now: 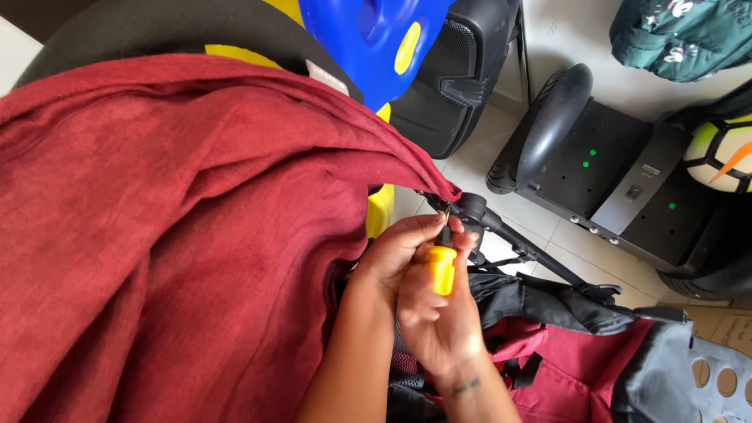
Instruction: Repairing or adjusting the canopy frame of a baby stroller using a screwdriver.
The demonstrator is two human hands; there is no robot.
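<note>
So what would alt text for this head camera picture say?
Two hands work a yellow-handled screwdriver at a black joint under a red canopy: the right hand grips the handle, the left hand steadies the tip.

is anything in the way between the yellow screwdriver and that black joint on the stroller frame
Nothing visible blocks it. The yellow-handled screwdriver, gripped by both the right hand and left hand, points straight at the black frame joint. The red canopy fabric hangs just above the joint, not across it.
</note>
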